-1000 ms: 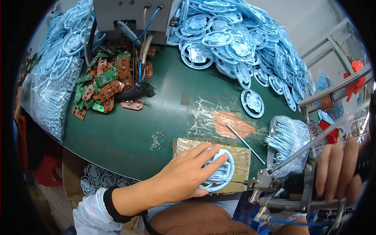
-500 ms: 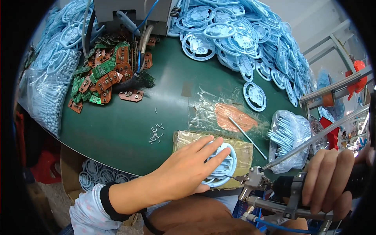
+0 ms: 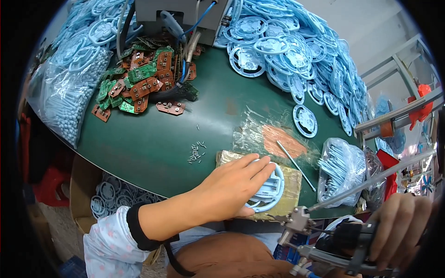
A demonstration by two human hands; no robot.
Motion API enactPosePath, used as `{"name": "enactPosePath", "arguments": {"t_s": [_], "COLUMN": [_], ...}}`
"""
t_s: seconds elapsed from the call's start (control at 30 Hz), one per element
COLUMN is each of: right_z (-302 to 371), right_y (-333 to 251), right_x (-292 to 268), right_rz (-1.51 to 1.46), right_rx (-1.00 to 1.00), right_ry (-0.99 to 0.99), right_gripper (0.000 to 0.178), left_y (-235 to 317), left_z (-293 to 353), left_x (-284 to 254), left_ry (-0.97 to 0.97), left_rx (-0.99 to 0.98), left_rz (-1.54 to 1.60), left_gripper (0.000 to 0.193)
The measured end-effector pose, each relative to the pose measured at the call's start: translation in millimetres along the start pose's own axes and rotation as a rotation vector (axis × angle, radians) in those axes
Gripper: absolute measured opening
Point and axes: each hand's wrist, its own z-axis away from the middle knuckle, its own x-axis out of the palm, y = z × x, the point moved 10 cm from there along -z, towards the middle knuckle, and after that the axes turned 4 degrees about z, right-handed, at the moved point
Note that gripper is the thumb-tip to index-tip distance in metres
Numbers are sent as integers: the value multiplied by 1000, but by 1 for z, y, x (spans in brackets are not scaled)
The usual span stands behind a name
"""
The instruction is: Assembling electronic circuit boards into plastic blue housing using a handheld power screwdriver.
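Green tabletop (image 3: pixel 148 153): curves across the middle of the frame; a grey machine housing (image 3: pixel 153 23) stands on it at the upper left of centre, its cables hanging down.
Wheel-shaped blue frame (image 3: pixel 280 185): lies right of the frame's centre, on a glossy yellowish block (image 3: pixel 292 183); your hand covers its left part.
Your left hand (image 3: pixel 229 185): rests on that blue frame, fingers outstretched and side by side over its top; your thumb sits near its lower rim.
Your right hand (image 3: pixel 401 227): curls its fingers round a black power screwdriver (image 3: pixel 345 236) at the lower right; the driver's metal head (image 3: pixel 297 220) points left toward the block (whether the bit touches anything, you cannot tell from this blur).
Small screws (image 3: pixel 197 150): scattered left of the block; one lies apart, higher up.
Pale stick (image 3: pixel 296 166): lies slanted between the block and a clear bag of sticks (image 3: pixel 342 169).
Circuit boards (image 3: pixel 146 85): heaped at the upper left, green and brown; more blue frames (image 3: pixel 292 51) pile up at the upper right.
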Motion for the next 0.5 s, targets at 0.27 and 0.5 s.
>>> {"name": "enactPosePath", "arguments": {"t_s": [0.27,0.5], "right_z": [4,2], "right_y": [35,25], "right_x": [7,-8], "right_rz": [63,57], "right_rx": [28,-161], "right_ry": [-44,-22], "right_gripper": [27,41], "left_y": [-4,-5], "left_z": [3,-4], "left_x": [0,3], "left_ry": [-24,-26], "left_rx": [-29,-15], "left_rz": [-27,-26], "left_gripper": [94,94]}}
